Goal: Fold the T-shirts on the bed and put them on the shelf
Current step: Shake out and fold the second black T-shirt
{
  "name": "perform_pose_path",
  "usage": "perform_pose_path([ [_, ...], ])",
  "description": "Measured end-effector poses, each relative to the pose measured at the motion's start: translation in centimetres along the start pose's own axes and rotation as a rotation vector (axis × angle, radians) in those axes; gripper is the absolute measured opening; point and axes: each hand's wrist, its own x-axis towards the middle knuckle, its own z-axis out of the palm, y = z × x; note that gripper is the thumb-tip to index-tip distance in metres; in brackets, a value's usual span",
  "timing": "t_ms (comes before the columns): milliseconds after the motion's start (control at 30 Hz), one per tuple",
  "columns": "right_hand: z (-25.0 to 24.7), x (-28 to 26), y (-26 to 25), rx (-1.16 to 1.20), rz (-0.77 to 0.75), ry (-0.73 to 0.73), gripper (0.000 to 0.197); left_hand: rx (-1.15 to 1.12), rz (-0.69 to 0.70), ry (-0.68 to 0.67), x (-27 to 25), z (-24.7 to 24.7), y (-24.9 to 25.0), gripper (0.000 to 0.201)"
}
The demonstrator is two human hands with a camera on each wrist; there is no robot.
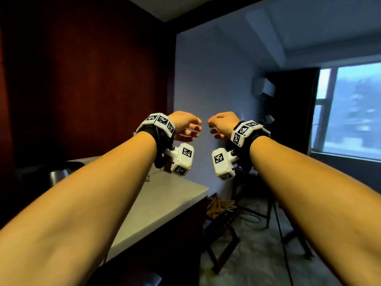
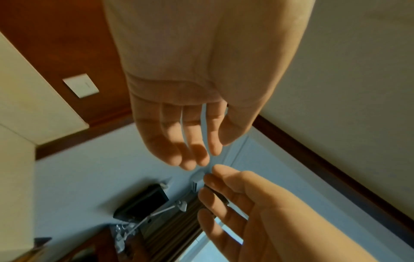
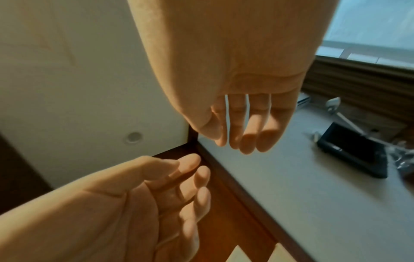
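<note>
Both arms reach forward at chest height, the left hand [image 1: 186, 125] and the right hand [image 1: 223, 124] facing each other with fingertips near but not touching; neither holds anything. The left hand's fingers [image 2: 192, 141] hang loosely extended and slightly spread, thumb apart from them; the right hand's fingers [image 3: 246, 131] are likewise relaxed, gently bent, with narrow gaps between them (each wrist camera also catches the opposite hand coming in from below). Each wrist wears a black strap with white marker blocks [image 1: 182, 158].

No T-shirt, bed or shelf shows in any view, so where the shirts lie cannot be told.

Below the left forearm runs a pale countertop [image 1: 165, 201] over a dark cabinet; a dark red-brown wall panel [image 1: 82, 69] stands behind it, meeting a pale wall [image 1: 212, 83] at the corner. On the right a window [image 1: 350, 108] is edged by a dark curtain [image 1: 292, 104]; an air conditioner [image 1: 263, 87] hangs beside it; a folding stand [image 1: 222, 230] and tripod legs [image 1: 284, 230] occupy the floor ahead.
</note>
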Motion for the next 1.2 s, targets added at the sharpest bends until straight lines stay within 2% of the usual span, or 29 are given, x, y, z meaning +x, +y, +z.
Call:
perform_pose_path([
  [233, -10.3, 9.2, 11.0, -0.123, 0.102, 0.175, 0.019, -0.017, 0.041, -0.222, 15.7, 11.9, -0.2, 0.006],
  [367, -17.5, 13.1, 16.7, -0.21, 0.144, 0.3, 0.018, 0.019, 0.037, -0.356, 23.5, 20.4, -0.6, 0.007],
  [533, -26.0, 16.9, 24.7, -0.208, 0.243, 0.378, 0.015, 0.026, 0.051, -0.493, 31.8, 32.1, -1.6, 0.011],
  [667, -33.0, 20.1, 32.3, -0.242, 0.31, 0.43, 0.014, 0.043, 0.056, -0.554, 38.4, 42.1, -3.1, 0.015],
  [867, -46.0, 27.8, 44.0, -0.264, 0.391, 0.482, 0.017, 0.046, 0.04, -0.621, 49.7, 57.7, -3.5, 0.014],
  [1033, -55.3, 34.3, 51.5, -0.297, 0.452, 0.487, 0.016, -0.004, 0.015, -0.667, 59.1, 68.0, -2.0, 0.012],
  [1200, -62.5, 40.9, 60.2, -0.299, 0.488, 0.501, 0.015, -0.027, 0.008, -0.748, 67.9, 77.3, -2.3, 0.008],
])
